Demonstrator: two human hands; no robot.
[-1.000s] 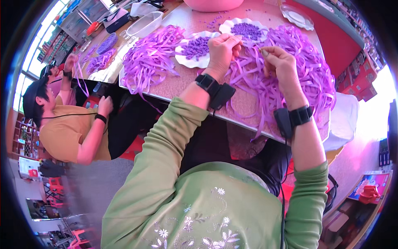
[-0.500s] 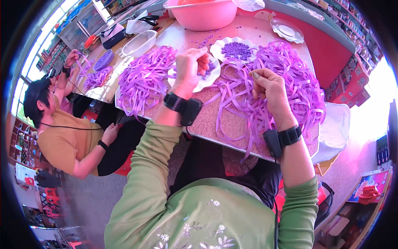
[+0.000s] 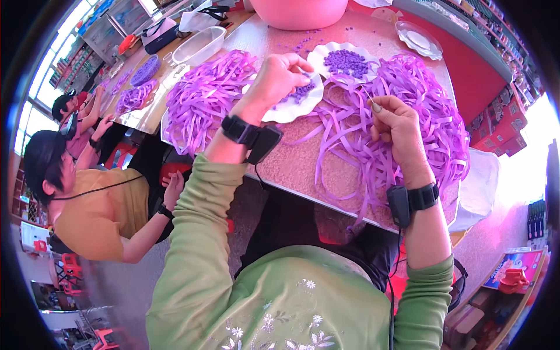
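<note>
Over the nearer white scalloped plate [image 3: 312, 100] hangs my left hand [image 3: 279, 79]. Its fingers are bent together above small purple beads [image 3: 303, 92]; whatever they pinch is too small to tell. My right hand [image 3: 398, 123] is closed in a pinch in front of a big heap of purple ribbons [image 3: 431, 105]. At its fingertips something thin shows faintly, its kind unclear. A second scalloped plate [image 3: 372, 71], behind the left one, bears a pile of purple beads [image 3: 345, 62]. Another bunch of purple ribbons [image 3: 207, 96] lies left of my left hand.
A pink basin [image 3: 300, 13] stands at the table's far side, with loose beads near it. Clear plastic lids [image 3: 419, 39] lie at the back right, and a clear tray [image 3: 199, 46] at the left. A co-worker in a yellow shirt [image 3: 99, 204] sits to the left, another person beyond.
The view has shifted, so the table sits a little farther right and up. My left hand has turned, its fingers now reaching down over the nearer plate. My right hand keeps its pinch.
</note>
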